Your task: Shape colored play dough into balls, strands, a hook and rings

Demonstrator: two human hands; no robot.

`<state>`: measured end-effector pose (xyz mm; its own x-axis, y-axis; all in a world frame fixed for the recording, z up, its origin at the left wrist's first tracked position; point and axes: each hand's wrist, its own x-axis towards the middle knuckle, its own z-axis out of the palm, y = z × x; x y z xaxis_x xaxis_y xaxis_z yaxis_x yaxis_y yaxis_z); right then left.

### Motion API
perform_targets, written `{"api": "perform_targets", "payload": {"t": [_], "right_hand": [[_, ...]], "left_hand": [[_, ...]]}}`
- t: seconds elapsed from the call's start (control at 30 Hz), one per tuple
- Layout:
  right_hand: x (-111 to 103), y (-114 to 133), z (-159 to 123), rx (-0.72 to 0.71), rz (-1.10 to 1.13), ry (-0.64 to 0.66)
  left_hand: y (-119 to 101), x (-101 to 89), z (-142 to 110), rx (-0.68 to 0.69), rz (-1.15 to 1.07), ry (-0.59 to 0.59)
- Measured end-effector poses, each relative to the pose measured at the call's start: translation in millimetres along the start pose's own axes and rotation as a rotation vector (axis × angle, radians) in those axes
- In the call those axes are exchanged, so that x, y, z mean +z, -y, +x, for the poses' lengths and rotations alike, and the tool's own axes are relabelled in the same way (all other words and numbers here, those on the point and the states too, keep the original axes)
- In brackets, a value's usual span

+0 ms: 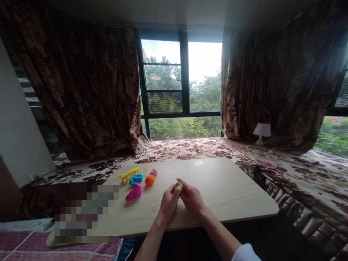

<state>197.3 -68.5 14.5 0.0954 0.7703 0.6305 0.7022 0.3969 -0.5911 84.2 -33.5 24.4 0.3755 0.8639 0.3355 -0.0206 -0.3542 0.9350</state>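
Lump (178, 184), green, in 2 hands (193, 198)

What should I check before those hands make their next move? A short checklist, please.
1. Green piece in the left hand and right hand: ok, fingers of both are on it.
2. Green piece's full shape in sight: not ok, fingers cover much of it.
3. Orange ball apart from the hands: ok.
4. Magenta lump apart from the hands: ok.
5. Blue lump apart from the yellow figure: cannot tell.
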Motion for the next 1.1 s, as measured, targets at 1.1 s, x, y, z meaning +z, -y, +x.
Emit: {"api": "perform_targets", "payload": {"t": [1.1], "right_hand": [[-2,8,-1,-0.121,-0.149,-0.054]], "left_hand": [[-5,6.4,-2,-0.009,-0.072,-0.155]]}}
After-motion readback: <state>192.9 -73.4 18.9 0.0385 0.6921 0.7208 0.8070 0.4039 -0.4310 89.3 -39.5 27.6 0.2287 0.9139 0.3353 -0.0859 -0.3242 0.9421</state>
